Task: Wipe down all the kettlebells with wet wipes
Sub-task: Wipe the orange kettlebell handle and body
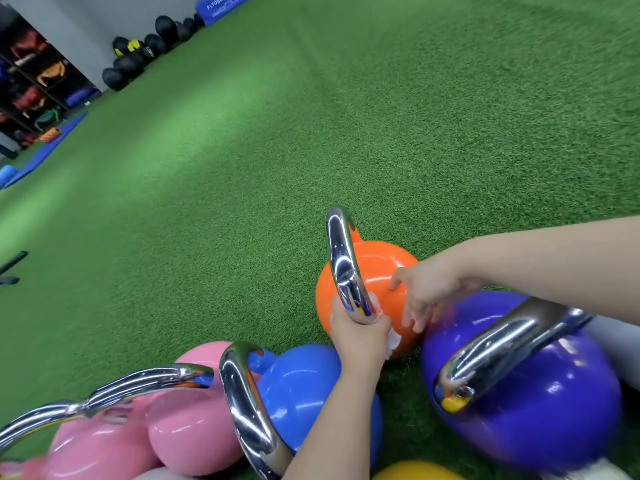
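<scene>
Down on the green turf floor [311, 140], the orange kettlebell [375, 271] stands upright among the others. Left hand [360, 336] curls around the near end of its chrome handle [341, 268], with a white wet wipe [394, 341] bunched under the fingers against the orange shell. Right hand [424, 296] rests on the shell's right side, fingers spread and relaxed, holding nothing. Just beside it on the right sits the purple kettlebell [526, 393]; nearer the camera stand the blue kettlebell [301, 386] and pink kettlebell [180, 434]. Black medicine balls [138, 57] line the far wall.
</scene>
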`<act>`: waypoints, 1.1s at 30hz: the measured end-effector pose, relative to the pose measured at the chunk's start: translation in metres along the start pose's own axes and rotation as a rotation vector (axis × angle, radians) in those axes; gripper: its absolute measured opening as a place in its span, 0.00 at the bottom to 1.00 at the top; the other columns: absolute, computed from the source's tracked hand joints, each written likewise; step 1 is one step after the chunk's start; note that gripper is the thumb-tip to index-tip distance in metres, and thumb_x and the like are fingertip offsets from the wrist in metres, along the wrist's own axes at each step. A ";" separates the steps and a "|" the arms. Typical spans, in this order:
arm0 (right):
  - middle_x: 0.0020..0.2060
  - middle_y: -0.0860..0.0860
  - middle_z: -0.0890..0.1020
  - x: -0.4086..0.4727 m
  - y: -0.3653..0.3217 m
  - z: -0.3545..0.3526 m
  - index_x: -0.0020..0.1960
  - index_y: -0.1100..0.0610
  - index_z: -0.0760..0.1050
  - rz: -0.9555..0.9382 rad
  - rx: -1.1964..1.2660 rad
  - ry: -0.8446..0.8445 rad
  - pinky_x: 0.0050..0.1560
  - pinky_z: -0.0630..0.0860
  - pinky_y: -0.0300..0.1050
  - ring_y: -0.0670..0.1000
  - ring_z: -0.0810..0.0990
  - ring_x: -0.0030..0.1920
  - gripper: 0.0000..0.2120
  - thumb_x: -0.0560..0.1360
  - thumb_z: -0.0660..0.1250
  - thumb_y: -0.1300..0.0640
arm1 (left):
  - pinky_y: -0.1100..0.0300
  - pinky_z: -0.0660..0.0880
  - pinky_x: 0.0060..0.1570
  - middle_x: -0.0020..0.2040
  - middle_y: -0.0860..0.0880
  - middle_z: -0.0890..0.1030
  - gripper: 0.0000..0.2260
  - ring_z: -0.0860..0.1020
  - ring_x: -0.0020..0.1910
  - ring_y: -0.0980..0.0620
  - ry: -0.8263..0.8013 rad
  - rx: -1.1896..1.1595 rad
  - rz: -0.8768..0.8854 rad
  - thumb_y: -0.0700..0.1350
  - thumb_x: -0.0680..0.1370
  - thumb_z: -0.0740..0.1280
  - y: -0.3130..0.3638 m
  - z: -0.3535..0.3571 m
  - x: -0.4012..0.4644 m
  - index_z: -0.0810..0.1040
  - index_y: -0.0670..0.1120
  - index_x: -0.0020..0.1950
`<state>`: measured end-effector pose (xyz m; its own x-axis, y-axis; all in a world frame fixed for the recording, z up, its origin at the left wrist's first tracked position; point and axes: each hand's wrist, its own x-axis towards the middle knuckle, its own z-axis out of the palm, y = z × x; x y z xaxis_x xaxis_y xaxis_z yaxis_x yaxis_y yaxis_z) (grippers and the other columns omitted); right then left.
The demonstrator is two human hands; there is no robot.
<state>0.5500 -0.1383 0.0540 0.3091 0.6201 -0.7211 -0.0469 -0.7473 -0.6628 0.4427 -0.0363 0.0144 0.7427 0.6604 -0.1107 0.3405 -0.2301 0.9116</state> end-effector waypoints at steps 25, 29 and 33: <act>0.51 0.61 0.76 -0.024 -0.032 -0.010 0.68 0.64 0.63 -0.184 -0.009 0.233 0.36 0.76 0.32 0.54 0.76 0.40 0.18 0.79 0.58 0.64 | 0.68 0.73 0.31 0.39 0.47 0.78 0.16 0.76 0.30 0.60 -0.168 -0.336 -0.104 0.36 0.73 0.69 0.037 -0.025 0.001 0.69 0.34 0.57; 0.59 0.58 0.76 -0.027 -0.034 -0.015 0.59 0.53 0.70 -0.144 -0.108 0.253 0.59 0.74 0.52 0.60 0.76 0.58 0.12 0.76 0.64 0.61 | 0.63 0.76 0.44 0.49 0.45 0.83 0.09 0.81 0.44 0.54 -0.118 -0.466 -0.124 0.45 0.79 0.60 0.033 -0.033 -0.009 0.76 0.41 0.53; 0.38 0.53 0.75 -0.024 -0.038 -0.010 0.64 0.60 0.66 -0.164 0.063 0.170 0.36 0.73 0.40 0.53 0.75 0.38 0.15 0.78 0.57 0.66 | 0.56 0.70 0.62 0.57 0.46 0.80 0.13 0.77 0.57 0.52 -0.004 -0.289 -0.034 0.45 0.83 0.53 0.013 -0.020 -0.018 0.76 0.46 0.59</act>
<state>0.5540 -0.1279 0.0985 0.4723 0.6792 -0.5618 -0.0406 -0.6199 -0.7836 0.4218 -0.0372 0.0358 0.7365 0.6609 -0.1440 0.1873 0.0053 0.9823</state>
